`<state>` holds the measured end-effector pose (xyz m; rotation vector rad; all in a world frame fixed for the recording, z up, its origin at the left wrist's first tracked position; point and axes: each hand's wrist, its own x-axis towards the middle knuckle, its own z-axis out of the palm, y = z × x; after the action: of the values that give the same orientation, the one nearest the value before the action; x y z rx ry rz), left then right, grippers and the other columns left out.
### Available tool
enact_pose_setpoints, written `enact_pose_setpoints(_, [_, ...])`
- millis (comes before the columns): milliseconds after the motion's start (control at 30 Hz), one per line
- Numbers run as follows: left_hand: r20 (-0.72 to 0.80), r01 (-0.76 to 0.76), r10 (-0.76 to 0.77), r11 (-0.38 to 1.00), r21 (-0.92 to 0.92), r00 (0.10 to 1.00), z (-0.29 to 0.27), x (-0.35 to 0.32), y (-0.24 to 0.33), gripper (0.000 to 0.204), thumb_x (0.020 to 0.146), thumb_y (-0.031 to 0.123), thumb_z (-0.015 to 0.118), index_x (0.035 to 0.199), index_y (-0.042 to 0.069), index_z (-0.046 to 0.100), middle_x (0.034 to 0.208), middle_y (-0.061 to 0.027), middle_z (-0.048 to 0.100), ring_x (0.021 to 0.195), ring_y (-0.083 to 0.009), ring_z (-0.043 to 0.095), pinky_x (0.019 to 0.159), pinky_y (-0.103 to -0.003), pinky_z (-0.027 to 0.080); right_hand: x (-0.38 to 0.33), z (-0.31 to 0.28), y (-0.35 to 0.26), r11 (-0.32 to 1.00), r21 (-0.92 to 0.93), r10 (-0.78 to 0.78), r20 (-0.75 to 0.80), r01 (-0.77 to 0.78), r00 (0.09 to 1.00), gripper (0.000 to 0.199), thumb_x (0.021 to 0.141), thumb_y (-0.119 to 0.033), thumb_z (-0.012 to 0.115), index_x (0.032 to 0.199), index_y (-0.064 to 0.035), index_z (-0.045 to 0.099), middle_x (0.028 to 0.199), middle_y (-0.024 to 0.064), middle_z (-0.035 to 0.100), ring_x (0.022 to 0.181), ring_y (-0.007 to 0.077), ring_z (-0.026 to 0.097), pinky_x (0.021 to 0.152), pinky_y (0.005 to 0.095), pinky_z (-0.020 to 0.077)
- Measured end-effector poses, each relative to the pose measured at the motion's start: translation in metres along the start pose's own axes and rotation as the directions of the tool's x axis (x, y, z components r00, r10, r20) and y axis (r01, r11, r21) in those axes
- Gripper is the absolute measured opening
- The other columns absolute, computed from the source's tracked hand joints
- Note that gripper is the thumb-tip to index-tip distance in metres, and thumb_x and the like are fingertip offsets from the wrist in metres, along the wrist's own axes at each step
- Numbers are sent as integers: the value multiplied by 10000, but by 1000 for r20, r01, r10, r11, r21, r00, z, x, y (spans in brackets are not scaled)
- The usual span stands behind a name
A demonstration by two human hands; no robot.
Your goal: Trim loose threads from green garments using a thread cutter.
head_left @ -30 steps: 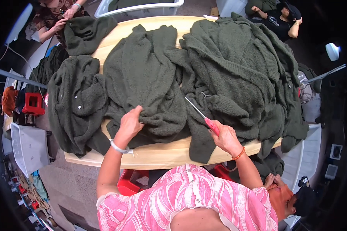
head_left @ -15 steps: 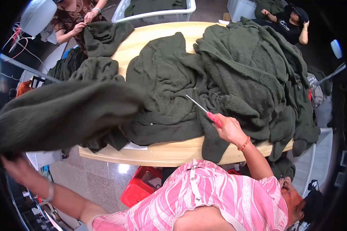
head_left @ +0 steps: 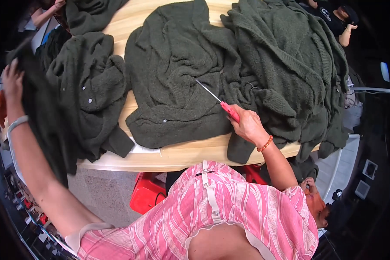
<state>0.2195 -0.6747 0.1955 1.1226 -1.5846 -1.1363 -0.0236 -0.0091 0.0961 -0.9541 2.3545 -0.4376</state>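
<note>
My right hand (head_left: 250, 126) is closed round the red handle of a slim tool (head_left: 230, 112) with a thin, pointed metal shaft; whether it is a pick or shut scissors I cannot tell. The tip points up and left over a dark green knit sweater (head_left: 173, 47) spread on the table. Far to the left, my left hand (head_left: 14, 84) is raised against a blurred dark green knit garment (head_left: 47, 117), its fingers partly hidden at the cloth. This garment hangs down past the table's left end. Beside it another green sweater (head_left: 89, 78) with small shiny buttons lies crumpled.
A large heap of green knitwear (head_left: 286, 60) covers the table's right side. The pale wooden table (head_left: 182, 161) has a curved front edge, with a red stool (head_left: 147, 193) below. A white bin (head_left: 340, 169) stands at right. Other people are at the far left, far right and lower right.
My left hand has swung the garment from over the table's left front out and up to the far left. The view has shifted; my right hand still holds the tool over the middle sweater.
</note>
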Motion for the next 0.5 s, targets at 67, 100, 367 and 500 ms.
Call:
enact_pose_setpoints(67, [33,-134,130,956,260,991,-17,-28,2,640,874,284,709,1391,5,456,1315,-148,562,1154,-241,572,988,-328,445,6,10,-6,998,33,-52,29,51,998,224,891,-182,614,1099,-96,608,855,214,669,840,433,639,739,513,504])
enact_pose_setpoints(100, [137,-286,251,839,463,958,36,-83,-2,670,861,297,726,1397,9,445,1295,-153,568,1146,-240,570,977,-321,446,7,15,-3,998,46,-44,30,42,999,231,888,-184,617,1102,-96,604,854,212,669,843,430,641,741,510,505])
enact_pose_setpoints(367, [937,-828,52,487,278,346,111,-383,-110,547,662,161,805,1169,93,610,1192,-141,570,1211,-317,489,1079,-545,322,36,87,-8,967,98,-235,-26,236,972,363,835,-156,691,1174,-91,579,1118,150,591,939,391,628,793,467,511])
enact_pose_setpoints(500, [862,-706,-17,566,426,506,86,-398,-127,501,684,83,781,1156,61,616,1081,-164,591,1077,-352,543,1000,-453,411,68,125,3,956,-34,-293,-34,292,955,332,814,-104,677,1116,-43,553,1100,165,584,945,384,632,801,463,519])
